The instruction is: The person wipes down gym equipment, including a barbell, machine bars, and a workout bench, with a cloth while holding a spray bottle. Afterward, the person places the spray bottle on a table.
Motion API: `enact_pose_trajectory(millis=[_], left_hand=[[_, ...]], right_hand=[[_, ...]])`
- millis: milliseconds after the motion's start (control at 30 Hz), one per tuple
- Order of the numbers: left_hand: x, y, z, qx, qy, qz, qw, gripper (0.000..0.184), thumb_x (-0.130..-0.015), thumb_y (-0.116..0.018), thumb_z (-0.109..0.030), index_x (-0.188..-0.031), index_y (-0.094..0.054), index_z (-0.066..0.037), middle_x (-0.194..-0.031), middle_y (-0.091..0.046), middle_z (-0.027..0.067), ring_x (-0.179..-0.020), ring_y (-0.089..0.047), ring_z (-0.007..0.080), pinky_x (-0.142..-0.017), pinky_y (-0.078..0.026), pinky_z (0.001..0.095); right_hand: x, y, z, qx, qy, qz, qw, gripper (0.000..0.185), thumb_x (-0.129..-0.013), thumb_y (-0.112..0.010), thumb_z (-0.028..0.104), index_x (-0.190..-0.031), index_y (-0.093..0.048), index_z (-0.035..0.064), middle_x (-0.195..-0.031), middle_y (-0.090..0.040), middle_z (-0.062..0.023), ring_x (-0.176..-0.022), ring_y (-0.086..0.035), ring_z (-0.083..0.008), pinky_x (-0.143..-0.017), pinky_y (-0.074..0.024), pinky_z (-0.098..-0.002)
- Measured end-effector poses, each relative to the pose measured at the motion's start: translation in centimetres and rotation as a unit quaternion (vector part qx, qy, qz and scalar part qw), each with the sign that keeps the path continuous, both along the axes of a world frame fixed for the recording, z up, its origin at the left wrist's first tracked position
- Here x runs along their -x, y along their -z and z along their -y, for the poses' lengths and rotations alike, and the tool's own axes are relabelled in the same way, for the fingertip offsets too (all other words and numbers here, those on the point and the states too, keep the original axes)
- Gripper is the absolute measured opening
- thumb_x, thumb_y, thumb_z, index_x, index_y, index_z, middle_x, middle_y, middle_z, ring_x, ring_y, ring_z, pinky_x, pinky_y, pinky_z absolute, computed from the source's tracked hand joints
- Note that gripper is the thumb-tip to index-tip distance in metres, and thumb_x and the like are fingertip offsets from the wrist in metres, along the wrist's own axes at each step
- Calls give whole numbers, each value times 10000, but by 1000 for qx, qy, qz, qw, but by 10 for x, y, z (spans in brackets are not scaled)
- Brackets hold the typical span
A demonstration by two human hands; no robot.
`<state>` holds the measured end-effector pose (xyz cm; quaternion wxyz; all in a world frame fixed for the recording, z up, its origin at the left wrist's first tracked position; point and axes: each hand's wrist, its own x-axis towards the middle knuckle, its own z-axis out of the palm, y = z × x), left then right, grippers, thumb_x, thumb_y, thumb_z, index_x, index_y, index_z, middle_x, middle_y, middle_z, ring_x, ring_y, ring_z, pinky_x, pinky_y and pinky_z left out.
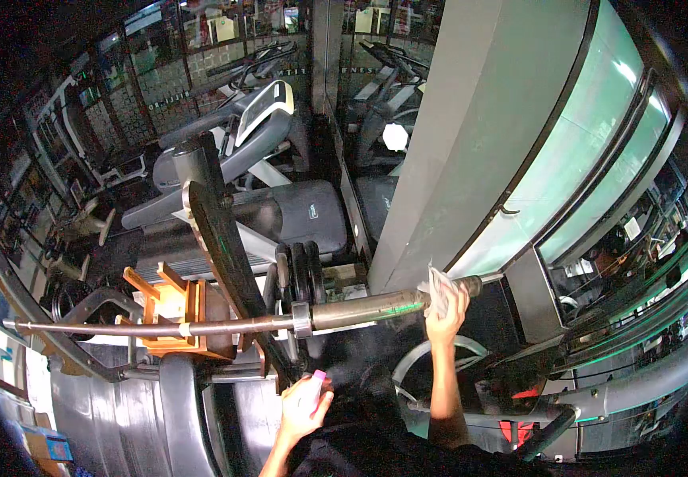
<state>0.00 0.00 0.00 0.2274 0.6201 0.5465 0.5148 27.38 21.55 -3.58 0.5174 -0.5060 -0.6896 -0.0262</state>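
A long barbell (240, 325) lies across the view, its thin shaft to the left and its thick sleeve (368, 311) to the right of a ring-shaped collar (302, 320). Near the sleeve's right end, my right hand (446, 314) is closed around a pale cloth (437, 288), which presses against the metal. Lower down and left of it, my left hand (303, 412) is wrapped around a small pale bottle with a pink top (319, 375). That hand is apart from the bar, and much of the bottle is hidden by the fingers.
Below the shaft stands a wooden stool (177, 343) beside a dark upright post (221, 254). Weight plates (306, 266) are stacked behind the bar. A treadmill (304, 208) and a grey pillar (447, 143) stand farther back. A black padded bench (186, 413) is at lower left.
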Motion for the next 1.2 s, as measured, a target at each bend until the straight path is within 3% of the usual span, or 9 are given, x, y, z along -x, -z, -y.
enact_pose_trajectory(millis=[67,200,367,567,767,900,967,1067,1200], left_hand=[[3,4,0,-24,-12,-14,1000,231,-775,-644,-65,-996,-614,-3,-788,-671,99,-681,-660,230,-683,-520,323],[7,-9,-2,1,-38,-14,999,217,-780,-623,-15,-993,-603,25,-774,-660,91,-699,-649,170,-699,-519,300],[8,-2,-7,56,-30,93,994,314,-808,-653,-47,-1106,-589,28,-858,-662,117,-755,-665,207,-711,-530,328],[0,-15,-21,59,9,62,996,260,-779,-670,-68,-1028,-625,-11,-814,-682,92,-755,-675,210,-717,-531,318],[6,-16,-10,59,-3,6,998,242,-793,-661,-105,-1014,-617,-17,-826,-677,93,-750,-664,243,-721,-520,337],[4,-15,-5,65,2,-40,997,231,-805,-660,-110,-1018,-613,-34,-848,-657,91,-730,-649,242,-711,-512,340],[-1,-16,-1,90,-5,19,996,208,-811,-656,-108,-1004,-615,-40,-837,-655,88,-721,-646,238,-708,-510,338],[-1,-18,-1,71,-1,-12,997,201,-814,-654,-103,-999,-616,-34,-832,-654,88,-713,-645,226,-695,-508,329],[2,-22,-1,49,-21,-35,998,210,-812,-659,-108,-1000,-618,-23,-829,-654,90,-711,-645,209,-682,-507,322]], right_hand=[[2,14,9,-128,49,33,990,394,-695,-662,76,-1086,-623,60,-1049,-582,-179,-1075,-514,-411,-1073,-294,-578],[22,-13,28,-80,98,19,992,365,-687,-610,-29,-1040,-648,61,-971,-604,-132,-1019,-566,-403,-1069,-304,-573],[99,-61,51,197,-124,34,972,482,-638,-633,-49,-1075,-662,153,-1009,-627,-66,-1077,-568,-324,-990,-444,-408],[147,-56,71,70,-272,116,953,572,-607,-705,18,-1156,-651,171,-1033,-535,-83,-1039,-537,-353,-987,-462,-430],[49,-77,24,66,51,107,991,357,-718,-646,21,-1056,-661,135,-930,-580,-92,-990,-565,-350,-1083,-322,-530],[1,-73,4,103,68,77,989,423,-693,-627,-16,-1095,-627,116,-982,-584,-127,-1018,-564,-324,-1146,-184,-552],[6,-71,8,87,67,95,989,437,-683,-614,-51,-1094,-621,98,-990,-580,-145,-1015,-557,-357,-1103,-291,-523],[7,-81,18,136,-64,-24,988,439,-712,-547,-116,-1116,-597,46,-1057,-587,-169,-1054,-561,-369,-922,-466,-405],[22,-76,18,-33,-82,-203,975,416,-728,-487,-134,-1118,-584,-30,-1136,-582,-181,-1117,-552,-328,-967,-423,-420]])
